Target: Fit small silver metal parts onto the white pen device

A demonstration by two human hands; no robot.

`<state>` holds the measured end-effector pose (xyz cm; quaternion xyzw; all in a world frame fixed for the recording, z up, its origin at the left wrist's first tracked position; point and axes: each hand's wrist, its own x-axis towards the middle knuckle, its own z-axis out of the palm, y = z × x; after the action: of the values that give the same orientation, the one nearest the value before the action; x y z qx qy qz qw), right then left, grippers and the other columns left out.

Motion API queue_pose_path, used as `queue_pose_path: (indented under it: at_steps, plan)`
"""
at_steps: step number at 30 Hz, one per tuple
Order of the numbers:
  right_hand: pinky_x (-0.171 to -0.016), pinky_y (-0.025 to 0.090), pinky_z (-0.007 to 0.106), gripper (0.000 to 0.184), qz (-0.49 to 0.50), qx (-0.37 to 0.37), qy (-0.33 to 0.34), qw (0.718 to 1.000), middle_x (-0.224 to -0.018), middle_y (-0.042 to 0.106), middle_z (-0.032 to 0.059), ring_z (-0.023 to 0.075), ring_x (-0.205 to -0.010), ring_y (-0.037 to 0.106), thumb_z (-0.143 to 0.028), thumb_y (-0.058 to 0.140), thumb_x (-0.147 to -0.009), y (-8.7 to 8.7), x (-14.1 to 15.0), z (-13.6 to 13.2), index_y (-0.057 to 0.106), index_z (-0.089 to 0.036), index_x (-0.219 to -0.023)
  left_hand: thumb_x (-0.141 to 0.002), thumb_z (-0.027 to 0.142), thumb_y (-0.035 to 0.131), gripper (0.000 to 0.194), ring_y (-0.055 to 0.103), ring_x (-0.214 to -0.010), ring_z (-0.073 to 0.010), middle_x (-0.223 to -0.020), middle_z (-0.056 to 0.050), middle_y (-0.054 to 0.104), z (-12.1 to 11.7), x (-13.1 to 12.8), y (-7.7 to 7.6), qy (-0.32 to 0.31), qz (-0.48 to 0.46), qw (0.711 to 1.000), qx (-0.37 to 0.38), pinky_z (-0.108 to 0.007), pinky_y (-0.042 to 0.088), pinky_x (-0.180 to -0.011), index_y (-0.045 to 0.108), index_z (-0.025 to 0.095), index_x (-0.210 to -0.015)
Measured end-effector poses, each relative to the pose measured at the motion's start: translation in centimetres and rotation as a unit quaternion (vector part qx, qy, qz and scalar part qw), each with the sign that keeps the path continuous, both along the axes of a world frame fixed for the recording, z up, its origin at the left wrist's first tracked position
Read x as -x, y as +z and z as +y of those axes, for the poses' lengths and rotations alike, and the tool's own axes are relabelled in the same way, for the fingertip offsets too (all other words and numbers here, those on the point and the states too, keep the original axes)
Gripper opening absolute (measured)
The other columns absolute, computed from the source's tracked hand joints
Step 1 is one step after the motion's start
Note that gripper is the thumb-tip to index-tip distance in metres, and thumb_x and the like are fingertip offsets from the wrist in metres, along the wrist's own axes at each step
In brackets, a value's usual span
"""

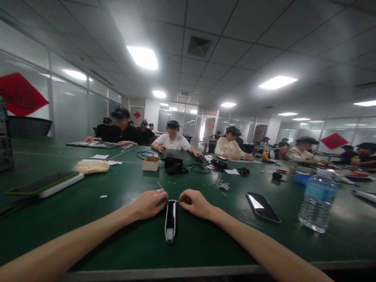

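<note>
A slim white pen-shaped device point(170, 221) with a long dark screen lies on the green table in front of me, its narrow clear-grey tip towards me. My left hand point(151, 204), with a ring on one finger, rests just left of its far end. The fingers are curled in, close to the device's edge. Opposite it, my right hand point(195, 203) lies to the right of the far end, thumb and fingers bent into a pinch. Whatever either hand may hold is hidden or too small to name.
A phone point(263, 206) and a water bottle point(317, 201) stand right. At left are a green-edged tablet-like device point(44, 183) and a plastic-wrapped packet point(92, 166). A small box point(151, 163), black stand point(174, 165) and cables lie ahead. Co-workers sit across the table point(117, 250).
</note>
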<state>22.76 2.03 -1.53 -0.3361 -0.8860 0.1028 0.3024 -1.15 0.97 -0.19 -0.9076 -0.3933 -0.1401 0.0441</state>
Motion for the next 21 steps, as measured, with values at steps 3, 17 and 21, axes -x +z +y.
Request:
queue_pose_path:
  at_steps: [3, 17, 21]
  plan:
    - [-0.067, 0.047, 0.025, 0.007, 0.002, 0.005, -0.001, 1.000, -0.083, 0.063, 0.0024, 0.0130, -0.073, 0.057, -0.020, 0.064, -0.080, 0.20, 0.06, -0.12, 0.065, -0.016, -0.086, -0.089, 0.022, 0.044, 0.016, 0.060, -0.081, -0.0173, -0.095, -0.003, 0.063, 0.03, 0.07, -0.07, 0.001, -0.001, 1.000, 0.008, -0.027, 0.044, -0.071, 0.058, 0.020, -0.097]
    - [-0.072, 0.047, 0.027, 0.013, 0.002, 0.032, 0.002, 0.999, -0.089, 0.067, 0.0036, 0.0153, -0.080, 0.060, -0.026, 0.063, -0.084, 0.17, -0.35, 0.38, 0.067, -0.017, -0.092, -0.090, 0.022, 0.043, 0.016, 0.059, -0.078, -0.0158, -0.098, -0.004, 0.062, 0.13, 0.15, 0.03, -0.012, -0.003, 1.000, 0.016, -0.026, 0.043, -0.068, 0.057, 0.020, -0.098]
    - [-0.074, 0.047, 0.028, 0.013, -0.006, 0.034, -0.001, 0.999, -0.091, 0.068, 0.0036, 0.0156, -0.082, 0.061, -0.026, 0.061, -0.085, 0.36, -0.32, 0.20, 0.068, -0.017, -0.093, -0.090, 0.022, 0.044, 0.016, 0.059, -0.078, -0.0154, -0.097, -0.003, 0.062, 0.26, 0.21, -0.10, -0.012, -0.006, 1.000, 0.015, -0.025, 0.043, -0.068, 0.057, 0.020, -0.098]
